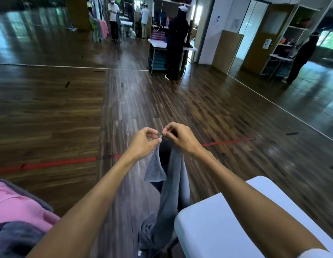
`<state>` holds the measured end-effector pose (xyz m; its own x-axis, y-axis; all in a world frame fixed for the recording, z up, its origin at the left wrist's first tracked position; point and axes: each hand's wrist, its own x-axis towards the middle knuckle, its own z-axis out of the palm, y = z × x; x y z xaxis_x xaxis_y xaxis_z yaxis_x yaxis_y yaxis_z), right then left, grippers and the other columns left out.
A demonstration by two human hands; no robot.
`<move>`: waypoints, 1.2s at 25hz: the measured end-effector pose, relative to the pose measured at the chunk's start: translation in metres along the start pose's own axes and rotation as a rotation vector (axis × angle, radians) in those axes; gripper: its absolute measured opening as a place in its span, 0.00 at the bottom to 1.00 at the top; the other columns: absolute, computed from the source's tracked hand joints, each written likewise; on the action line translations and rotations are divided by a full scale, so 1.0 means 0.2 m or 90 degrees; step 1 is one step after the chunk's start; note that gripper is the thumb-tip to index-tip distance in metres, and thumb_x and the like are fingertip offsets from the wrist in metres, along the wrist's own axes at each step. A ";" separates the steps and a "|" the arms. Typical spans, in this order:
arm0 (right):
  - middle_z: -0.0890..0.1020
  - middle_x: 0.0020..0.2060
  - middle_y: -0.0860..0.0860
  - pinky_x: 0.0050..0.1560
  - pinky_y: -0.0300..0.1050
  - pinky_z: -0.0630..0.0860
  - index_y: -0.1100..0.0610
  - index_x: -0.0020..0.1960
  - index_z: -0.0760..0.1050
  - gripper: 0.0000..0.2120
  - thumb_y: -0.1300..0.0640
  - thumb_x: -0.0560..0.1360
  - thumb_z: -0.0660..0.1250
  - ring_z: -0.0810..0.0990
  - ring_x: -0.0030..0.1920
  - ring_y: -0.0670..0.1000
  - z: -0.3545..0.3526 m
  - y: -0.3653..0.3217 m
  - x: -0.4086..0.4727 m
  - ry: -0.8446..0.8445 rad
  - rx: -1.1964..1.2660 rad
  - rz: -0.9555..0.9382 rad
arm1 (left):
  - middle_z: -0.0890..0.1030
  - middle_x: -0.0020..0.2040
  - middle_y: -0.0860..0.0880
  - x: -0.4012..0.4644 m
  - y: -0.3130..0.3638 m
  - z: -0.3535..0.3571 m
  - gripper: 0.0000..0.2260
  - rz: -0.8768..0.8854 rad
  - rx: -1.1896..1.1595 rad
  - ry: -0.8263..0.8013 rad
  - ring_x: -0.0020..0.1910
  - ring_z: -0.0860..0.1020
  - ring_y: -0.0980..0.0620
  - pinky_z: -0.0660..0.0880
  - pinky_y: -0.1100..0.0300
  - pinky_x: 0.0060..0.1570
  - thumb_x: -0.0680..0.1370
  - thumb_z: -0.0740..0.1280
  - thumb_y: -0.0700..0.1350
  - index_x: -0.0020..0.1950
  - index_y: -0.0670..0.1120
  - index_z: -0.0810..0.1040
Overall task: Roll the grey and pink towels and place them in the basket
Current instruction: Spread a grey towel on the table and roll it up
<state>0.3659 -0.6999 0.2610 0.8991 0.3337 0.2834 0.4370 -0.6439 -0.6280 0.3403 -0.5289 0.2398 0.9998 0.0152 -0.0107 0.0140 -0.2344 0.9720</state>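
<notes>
In the middle of the frame, the left hand (143, 140) and the right hand (177, 137) are held up close together. Each one pinches the top edge of the grey towel (169, 183) with curled fingers. The towel hangs down from them in loose folds over the floor, just beside the white surface (227, 220) at the lower right. It looks soft, floppy and light, so it will sag wherever nobody holds it. I think the best places to hold it are the two top corners, pulled apart to open it flat. The pink towel (16, 205) lies in a heap at the lower left, with more grey cloth beside it. I cannot see the basket.
</notes>
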 end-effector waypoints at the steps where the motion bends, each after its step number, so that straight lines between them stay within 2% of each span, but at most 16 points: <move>1: 0.82 0.37 0.49 0.38 0.30 0.68 0.57 0.45 0.79 0.02 0.60 0.77 0.68 0.76 0.35 0.40 0.01 -0.01 0.01 0.005 0.006 0.002 | 0.81 0.47 0.48 -0.01 -0.01 0.01 0.09 -0.002 0.002 -0.011 0.41 0.81 0.51 0.82 0.55 0.41 0.76 0.71 0.43 0.55 0.44 0.78; 4: 0.83 0.38 0.48 0.39 0.32 0.69 0.56 0.46 0.79 0.02 0.59 0.77 0.69 0.77 0.37 0.41 0.04 -0.04 0.02 0.010 0.018 0.004 | 0.82 0.40 0.47 -0.01 -0.04 0.02 0.03 0.024 0.008 0.003 0.38 0.79 0.53 0.80 0.58 0.39 0.77 0.69 0.41 0.48 0.43 0.81; 7: 0.82 0.38 0.46 0.38 0.35 0.72 0.54 0.47 0.80 0.05 0.53 0.76 0.71 0.78 0.37 0.42 0.04 -0.03 0.01 -0.008 0.022 0.002 | 0.80 0.38 0.49 0.03 -0.04 -0.03 0.03 0.061 0.057 0.040 0.35 0.77 0.55 0.75 0.61 0.35 0.77 0.66 0.41 0.46 0.43 0.79; 10: 0.81 0.36 0.45 0.37 0.40 0.72 0.57 0.45 0.79 0.10 0.50 0.75 0.71 0.77 0.36 0.43 0.08 0.05 -0.05 -0.103 0.089 0.050 | 0.77 0.36 0.51 0.06 -0.02 -0.14 0.03 0.101 0.119 0.086 0.34 0.73 0.57 0.68 0.71 0.32 0.77 0.65 0.39 0.45 0.42 0.77; 13: 0.77 0.36 0.45 0.40 0.38 0.68 0.62 0.42 0.77 0.14 0.51 0.78 0.69 0.73 0.37 0.42 0.11 0.17 -0.17 -0.182 0.137 0.098 | 0.78 0.37 0.50 0.10 -0.03 -0.32 0.02 0.125 0.191 0.127 0.33 0.73 0.58 0.66 0.68 0.34 0.76 0.66 0.39 0.44 0.43 0.78; 17: 0.76 0.35 0.47 0.40 0.42 0.69 0.62 0.43 0.76 0.14 0.51 0.77 0.69 0.72 0.37 0.43 0.09 0.30 -0.24 -0.154 0.103 0.126 | 0.81 0.38 0.48 0.11 -0.07 -0.58 0.02 0.124 0.277 0.149 0.34 0.75 0.54 0.66 0.70 0.32 0.75 0.68 0.40 0.43 0.44 0.80; 20: 0.78 0.35 0.50 0.39 0.49 0.72 0.56 0.43 0.77 0.11 0.48 0.77 0.68 0.74 0.36 0.47 0.10 0.27 -0.19 -0.104 0.050 0.099 | 0.80 0.35 0.51 0.06 -0.07 -0.62 0.03 0.142 0.316 0.105 0.33 0.75 0.59 0.67 0.73 0.33 0.75 0.69 0.40 0.42 0.47 0.80; 21: 0.78 0.35 0.50 0.39 0.48 0.71 0.55 0.43 0.78 0.09 0.50 0.77 0.68 0.74 0.36 0.46 0.11 0.22 -0.17 -0.089 0.070 0.071 | 0.79 0.35 0.51 0.04 -0.06 -0.60 0.03 0.165 0.311 0.072 0.32 0.75 0.61 0.67 0.74 0.34 0.74 0.69 0.40 0.44 0.47 0.81; 23: 0.74 0.32 0.46 0.37 0.40 0.66 0.55 0.43 0.79 0.07 0.54 0.78 0.68 0.70 0.35 0.41 0.13 0.09 -0.10 -0.083 0.089 0.009 | 0.79 0.36 0.52 0.00 -0.06 -0.52 0.08 0.212 0.298 -0.037 0.33 0.74 0.61 0.69 0.73 0.39 0.75 0.70 0.42 0.54 0.49 0.82; 25: 0.72 0.32 0.44 0.36 0.38 0.64 0.55 0.45 0.80 0.06 0.54 0.78 0.68 0.69 0.34 0.40 0.13 -0.03 -0.04 -0.093 0.068 -0.040 | 0.78 0.35 0.54 -0.02 -0.06 -0.42 0.14 0.222 0.260 -0.148 0.34 0.74 0.62 0.71 0.67 0.43 0.76 0.70 0.43 0.62 0.52 0.79; 26: 0.73 0.32 0.44 0.36 0.38 0.65 0.54 0.46 0.80 0.06 0.53 0.78 0.69 0.69 0.34 0.40 0.13 -0.07 -0.02 -0.100 0.061 -0.055 | 0.79 0.35 0.55 -0.02 -0.06 -0.39 0.14 0.219 0.234 -0.172 0.35 0.75 0.61 0.72 0.65 0.44 0.77 0.70 0.44 0.62 0.53 0.79; 30: 0.75 0.32 0.45 0.36 0.42 0.67 0.50 0.40 0.78 0.07 0.50 0.77 0.70 0.70 0.33 0.41 0.09 -0.06 -0.03 -0.113 0.037 -0.045 | 0.84 0.41 0.53 -0.01 -0.04 -0.37 0.04 0.228 0.213 -0.104 0.44 0.81 0.54 0.77 0.58 0.48 0.78 0.68 0.45 0.47 0.52 0.83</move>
<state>0.3550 -0.6816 0.2543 0.8449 0.4966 0.1990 0.4920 -0.5752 -0.6535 0.3380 -0.4561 0.2492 0.9314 -0.2680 0.2464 -0.3525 -0.4953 0.7940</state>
